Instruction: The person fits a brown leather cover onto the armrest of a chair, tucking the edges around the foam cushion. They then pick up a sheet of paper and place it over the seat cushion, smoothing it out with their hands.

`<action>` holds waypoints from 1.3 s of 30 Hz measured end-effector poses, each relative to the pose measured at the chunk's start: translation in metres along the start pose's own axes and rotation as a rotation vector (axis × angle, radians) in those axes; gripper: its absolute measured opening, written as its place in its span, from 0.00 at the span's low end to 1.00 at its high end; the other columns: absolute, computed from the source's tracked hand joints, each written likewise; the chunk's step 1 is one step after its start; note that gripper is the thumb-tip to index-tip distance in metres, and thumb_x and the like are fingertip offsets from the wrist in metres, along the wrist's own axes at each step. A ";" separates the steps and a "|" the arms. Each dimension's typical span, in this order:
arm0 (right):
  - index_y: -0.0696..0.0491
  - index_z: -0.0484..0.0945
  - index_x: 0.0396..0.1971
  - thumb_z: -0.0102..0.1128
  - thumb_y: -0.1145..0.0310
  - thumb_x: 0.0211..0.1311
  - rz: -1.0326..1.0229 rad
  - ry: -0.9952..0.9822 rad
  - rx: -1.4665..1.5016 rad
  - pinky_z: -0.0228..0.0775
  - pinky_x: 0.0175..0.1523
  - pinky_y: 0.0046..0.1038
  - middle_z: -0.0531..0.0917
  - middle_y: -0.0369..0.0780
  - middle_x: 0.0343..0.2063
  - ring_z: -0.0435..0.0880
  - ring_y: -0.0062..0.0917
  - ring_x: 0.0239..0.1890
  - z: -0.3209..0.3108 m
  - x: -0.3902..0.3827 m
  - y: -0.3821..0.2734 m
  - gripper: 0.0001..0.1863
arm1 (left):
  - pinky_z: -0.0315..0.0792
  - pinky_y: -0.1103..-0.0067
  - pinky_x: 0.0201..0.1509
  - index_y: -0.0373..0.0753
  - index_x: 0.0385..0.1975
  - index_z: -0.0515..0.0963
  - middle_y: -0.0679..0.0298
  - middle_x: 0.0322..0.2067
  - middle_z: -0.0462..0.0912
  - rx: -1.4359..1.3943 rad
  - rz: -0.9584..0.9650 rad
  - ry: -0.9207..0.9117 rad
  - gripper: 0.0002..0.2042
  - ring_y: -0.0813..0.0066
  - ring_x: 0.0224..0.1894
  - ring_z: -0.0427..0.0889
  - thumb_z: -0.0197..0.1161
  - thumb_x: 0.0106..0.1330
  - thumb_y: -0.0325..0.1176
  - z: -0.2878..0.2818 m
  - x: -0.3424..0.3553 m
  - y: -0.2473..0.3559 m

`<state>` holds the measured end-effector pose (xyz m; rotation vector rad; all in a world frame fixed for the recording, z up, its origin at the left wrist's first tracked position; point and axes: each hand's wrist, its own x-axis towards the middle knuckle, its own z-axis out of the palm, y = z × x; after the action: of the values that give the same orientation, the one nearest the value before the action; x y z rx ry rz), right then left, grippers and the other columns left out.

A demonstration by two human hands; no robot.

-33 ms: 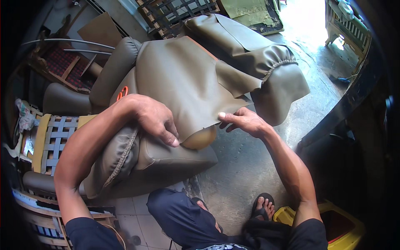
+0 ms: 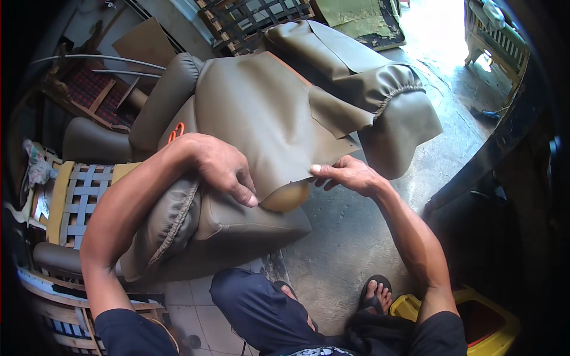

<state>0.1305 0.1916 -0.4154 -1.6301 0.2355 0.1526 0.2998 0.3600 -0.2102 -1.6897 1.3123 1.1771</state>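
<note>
A wide sheet of grey-brown leatherette (image 2: 249, 107) lies draped over an upholstered seat (image 2: 255, 228) of the same colour. My right hand (image 2: 350, 175) pinches the sheet's near right edge between thumb and fingers. At the near left edge, my left hand (image 2: 224, 169) is closed with its thumb pointing down at the material; its fingertips are hidden behind the hand. Between the two hands, a rounded yellowish foam piece (image 2: 290, 197) shows under the sheet's edge. Beside my left wrist, an orange loop handle (image 2: 177, 132), like that of scissors, sticks up.
A covered piece with a gathered seam (image 2: 392, 98) stands at the far right of the sheet. Bare wooden frames with webbing (image 2: 86, 196) are at the left and back. A yellow container (image 2: 493, 332) sits by my right foot. A wooden chair (image 2: 499, 41) stands far right.
</note>
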 end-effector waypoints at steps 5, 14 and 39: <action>0.51 0.89 0.40 0.66 0.33 0.61 -0.211 -0.339 -0.391 0.77 0.47 0.30 0.89 0.36 0.34 0.88 0.23 0.40 -0.015 -0.016 -0.023 0.32 | 0.70 0.69 0.69 0.41 0.62 0.80 0.56 0.60 0.82 -0.041 -0.025 0.119 0.32 0.55 0.64 0.78 0.59 0.70 0.62 0.012 0.000 -0.008; 0.40 0.66 0.72 0.74 0.71 0.52 -0.564 0.549 -1.196 0.64 0.75 0.46 0.65 0.42 0.74 0.62 0.37 0.76 0.010 0.000 -0.001 0.45 | 0.75 0.67 0.62 0.42 0.57 0.83 0.54 0.51 0.88 -0.006 -0.009 0.172 0.28 0.54 0.56 0.84 0.59 0.72 0.59 0.010 -0.002 -0.002; 0.59 0.77 0.40 0.59 0.68 0.61 -0.420 0.479 -0.638 0.78 0.37 0.52 0.82 0.57 0.21 0.85 0.56 0.28 0.082 0.036 0.065 0.11 | 0.74 0.68 0.63 0.43 0.58 0.83 0.52 0.52 0.87 -0.048 -0.036 0.192 0.27 0.54 0.58 0.83 0.59 0.72 0.59 0.013 0.001 -0.014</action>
<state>0.1532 0.2671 -0.4929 -2.2997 0.2127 -0.5425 0.3108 0.3748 -0.2163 -1.8924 1.3706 1.0540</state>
